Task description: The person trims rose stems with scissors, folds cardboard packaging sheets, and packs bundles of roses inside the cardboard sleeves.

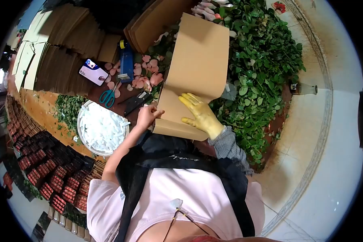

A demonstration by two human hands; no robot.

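Observation:
A brown cardboard piece [199,52] stands and folds in front of me, with a tall upright flap and a folded lower part near my apron. My left hand [148,115] is bare, its fingers curled in a pinch at the cardboard's left edge. On the cardboard's lower face rests my right hand [200,113], in a yellow glove, with the palm down and fingers spread. Just beyond my left hand lie a black tool [136,102], teal-handled scissors [107,98] and loose pink petals [143,80].
Leafy green stems [256,72] are heaped on the right, beside a glass bottle [306,89]. Left of me stand a round tub [79,121] of white pieces and stacked cardboard [64,66]. A phone [93,72] and a blue tape dispenser [125,60] sit at the back.

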